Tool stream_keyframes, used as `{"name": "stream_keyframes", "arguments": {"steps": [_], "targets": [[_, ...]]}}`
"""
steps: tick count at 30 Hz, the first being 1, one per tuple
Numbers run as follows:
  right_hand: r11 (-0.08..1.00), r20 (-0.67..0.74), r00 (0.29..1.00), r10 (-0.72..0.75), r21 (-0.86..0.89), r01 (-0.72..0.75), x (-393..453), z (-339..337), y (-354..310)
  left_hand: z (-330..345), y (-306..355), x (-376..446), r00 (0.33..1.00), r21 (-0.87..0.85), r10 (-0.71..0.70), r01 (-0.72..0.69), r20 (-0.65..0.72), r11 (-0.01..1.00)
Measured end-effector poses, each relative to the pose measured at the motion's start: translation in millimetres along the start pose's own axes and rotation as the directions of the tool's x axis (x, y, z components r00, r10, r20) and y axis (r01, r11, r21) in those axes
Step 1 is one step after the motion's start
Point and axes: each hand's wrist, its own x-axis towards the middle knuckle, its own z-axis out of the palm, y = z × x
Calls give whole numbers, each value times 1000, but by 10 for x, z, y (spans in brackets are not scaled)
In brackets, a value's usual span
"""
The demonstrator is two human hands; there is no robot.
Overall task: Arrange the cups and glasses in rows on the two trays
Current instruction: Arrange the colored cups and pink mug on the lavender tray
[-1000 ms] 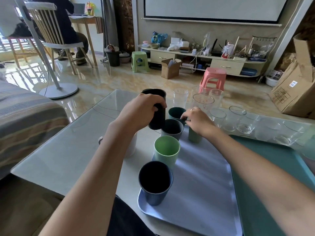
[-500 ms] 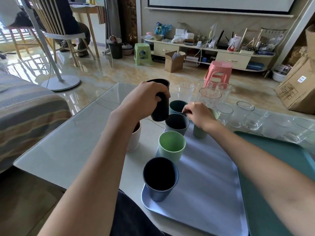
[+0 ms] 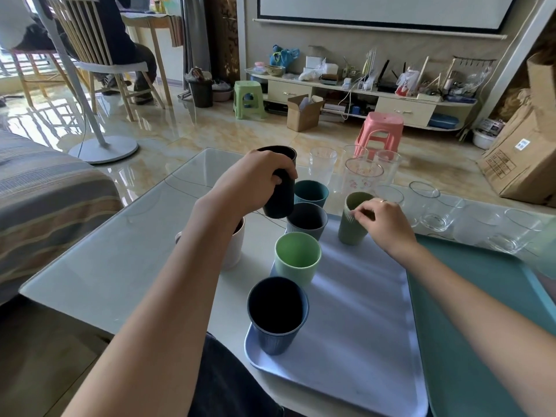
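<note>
Glass-topped table (image 3: 126, 254) on glossy marble floor (image 3: 240, 136); cluttered media shelf (image 3: 361, 88) behind. Left hand (image 3: 249, 182) grips black cup (image 3: 281, 194), lifted; right hand (image 3: 382, 221) pinches olive cup (image 3: 350, 227) on lilac tray (image 3: 361, 311).

white cup (image 3: 236, 246) mostly behind left forearm, teal tray (image 3: 469, 326) cut off at right edge

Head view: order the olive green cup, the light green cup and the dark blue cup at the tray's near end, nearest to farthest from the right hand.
1. Olive green cup: pinched at its rim by the right hand.
2. Light green cup: left of the hand, mid-row on the lavender tray.
3. Dark blue cup: tray's near-left corner.
</note>
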Motion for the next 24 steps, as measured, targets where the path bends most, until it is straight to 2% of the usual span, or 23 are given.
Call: {"name": "stream_keyframes", "arguments": {"steps": [3,11,13,14,16,18,19,21,24], "targets": [[999,33,999,-26,22,25,64,53,-50,6,5,-12,1000,5,1,-1,9,1000],[997,-27,999,18,76,-16,121,179,-70,12,-43,16,1000,-6,-20,20,8,1000],[1000,-45,999,5,15,-4,87,173,-78,13,-33,24,1000,-6,-11,11,6,1000],[999,-83,996,-28,-48,24,55,158,-92,13,-29,26,1000,-6,-9,9,5,1000],[969,-155,965,-210,-166,184,-25,126,-132,9,-28,26,1000,-12,-5,5,0,1000],[903,-110,908,-404,-203,378,-107,145,-173,7,-36,23,1000,-12,-2,2,-4,1000],[884,-59,892,-448,-175,433,-142,179,-193,8,-37,21,1000,-8,-3,3,-2,1000],[883,8,886,-463,-81,462,-179,262,-240,8,-37,19,1000,-5,-8,8,8,1000],[897,2,897,-442,19,442,-184,361,-335,-1,-46,7,1000,8,-11,10,16,1000]]}}
